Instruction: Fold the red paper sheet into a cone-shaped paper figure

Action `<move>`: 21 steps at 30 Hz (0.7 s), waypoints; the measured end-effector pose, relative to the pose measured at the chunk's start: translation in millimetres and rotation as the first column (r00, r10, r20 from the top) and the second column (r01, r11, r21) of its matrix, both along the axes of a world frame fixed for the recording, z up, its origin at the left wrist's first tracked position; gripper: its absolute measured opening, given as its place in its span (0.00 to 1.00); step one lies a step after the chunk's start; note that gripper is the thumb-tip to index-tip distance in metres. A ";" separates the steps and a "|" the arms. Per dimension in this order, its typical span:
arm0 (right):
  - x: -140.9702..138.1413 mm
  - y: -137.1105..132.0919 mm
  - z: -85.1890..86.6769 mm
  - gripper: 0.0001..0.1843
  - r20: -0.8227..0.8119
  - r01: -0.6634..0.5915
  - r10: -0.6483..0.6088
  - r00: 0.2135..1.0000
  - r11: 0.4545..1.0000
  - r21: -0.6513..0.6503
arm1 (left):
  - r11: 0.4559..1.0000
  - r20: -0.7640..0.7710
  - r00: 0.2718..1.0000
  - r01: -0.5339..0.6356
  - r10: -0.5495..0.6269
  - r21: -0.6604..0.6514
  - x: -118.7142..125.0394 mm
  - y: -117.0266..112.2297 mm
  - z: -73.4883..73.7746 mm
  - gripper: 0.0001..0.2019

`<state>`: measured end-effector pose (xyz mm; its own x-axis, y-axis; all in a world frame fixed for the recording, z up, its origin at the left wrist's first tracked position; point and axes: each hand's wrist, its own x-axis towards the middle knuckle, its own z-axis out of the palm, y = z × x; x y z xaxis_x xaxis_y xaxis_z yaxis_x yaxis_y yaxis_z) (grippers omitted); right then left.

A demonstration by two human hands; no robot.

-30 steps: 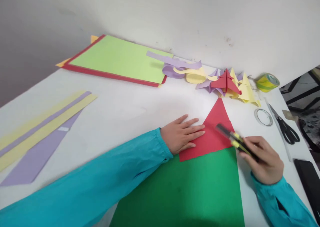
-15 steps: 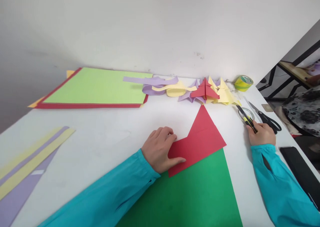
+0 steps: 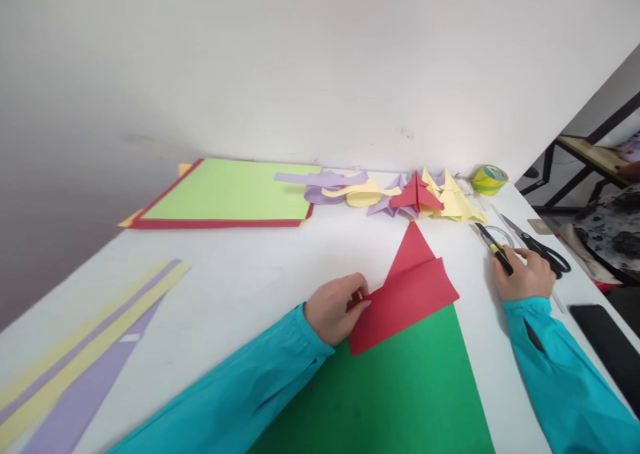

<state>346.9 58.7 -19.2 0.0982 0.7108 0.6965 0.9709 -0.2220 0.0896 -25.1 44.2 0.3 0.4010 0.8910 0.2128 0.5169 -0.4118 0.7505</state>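
My left hand point(image 3: 334, 306) pinches the left edge of a folded red paper point(image 3: 406, 293) with a pointed top, lifting that edge a little. The red paper lies partly over a large green sheet point(image 3: 400, 394) on the white table point(image 3: 250, 267). My right hand point(image 3: 520, 275) rests at the right on the table, fingers curled round a black and yellow cutter point(image 3: 494, 246), whose tip lies over a clear tape roll point(image 3: 493, 236). Black scissors point(image 3: 543, 247) lie just beyond that hand. Both arms wear teal sleeves.
A light green sheet on a red one point(image 3: 230, 197) lies at the back left. Purple and yellow strips point(image 3: 90, 347) lie at the near left. Folded paper shapes and curls point(image 3: 415, 194) line the wall, beside a yellow-green tape roll point(image 3: 489, 178). A black phone point(image 3: 605, 341) sits near the right edge.
My right hand carried the cutter from over the red paper to the right, down by the tape roll. My left hand went from flat on the red paper to pinching its left edge.
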 end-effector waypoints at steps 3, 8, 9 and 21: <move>-6.0 -1.2 1.2 0.20 0.048 -0.112 0.109 0.993 0.992 0.063 | 0.997 0.059 0.997 -0.054 0.057 -0.046 -2.1 0.6 14.8 0.02; -12.2 3.4 -8.1 0.16 0.108 -0.351 0.338 0.935 0.927 0.130 | 0.968 0.195 0.949 -0.233 0.248 -0.095 -28.9 3.6 38.0 0.09; -13.0 4.0 -10.1 0.16 0.109 -0.395 0.384 0.917 0.912 0.110 | 0.957 0.226 0.930 -0.274 0.290 -0.100 -39.6 2.6 40.5 0.11; -46.7 -3.6 -17.7 0.13 -0.079 -0.535 0.533 0.843 0.844 -0.016 | 0.853 0.078 0.850 -0.522 0.521 -0.018 -133.7 38.3 23.2 0.20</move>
